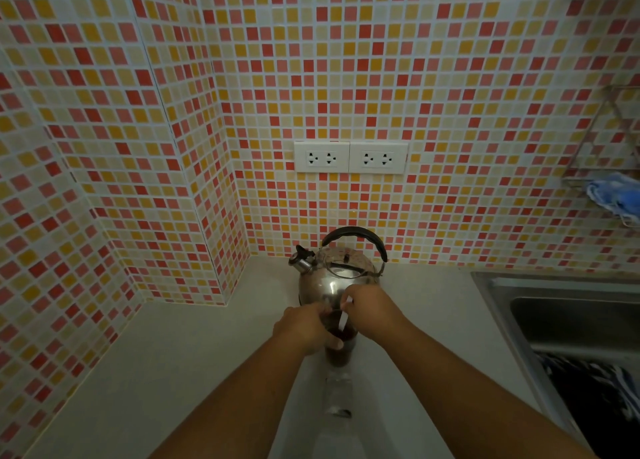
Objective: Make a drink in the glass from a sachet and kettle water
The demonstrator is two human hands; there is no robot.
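A clear glass (pixel 341 349) holding dark brown liquid stands on the pale counter (pixel 180 372) in front of a steel kettle (pixel 332 278) with a black handle. My left hand (pixel 304 328) wraps around the glass from the left. My right hand (pixel 367 309) is above the rim, pinching a thin white stick-like thing (pixel 343 318), a spoon or stirrer, whose lower end dips into the drink. Nearer to me on the counter lies a pale, flat object (pixel 337 398), possibly the sachet; it is too dim to tell.
A steel sink (pixel 568 316) with a dark patterned cloth (pixel 595 389) in it is at the right. Two white wall sockets (pixel 349 157) sit on the tiled wall behind the kettle. A wire rack with blue cloth (pixel 616 195) hangs at the upper right.
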